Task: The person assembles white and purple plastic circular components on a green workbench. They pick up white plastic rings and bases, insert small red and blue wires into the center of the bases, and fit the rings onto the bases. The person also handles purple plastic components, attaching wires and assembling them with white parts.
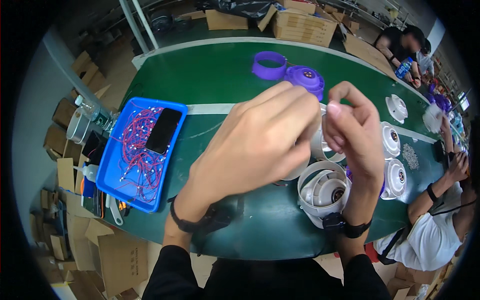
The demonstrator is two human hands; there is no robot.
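Note:
My left hand (255, 142) is raised over the middle of the table, back upward, with its fingers curled inward. Close beside it, my right hand (352, 130) has thumb and fingers bent together, the tips near those of the left. Whatever they pinch, if anything, is hidden or too small to make out. Below the right hand sits a white round housing (306, 201) with an inner part and a dark centre; more white housings are partly covered by both hands. Beyond the hands stand a purple ring (269, 75) and a purple round housing (306, 79).
To the left lies a blue tray (104, 172) of red wires (137, 155), with a black phone (165, 131) on top. Several white housings (395, 177) stand right, near small clear pieces (410, 157). A person in a white shirt (432, 227) works at the right edge; cardboard boxes (302, 27) stand behind.

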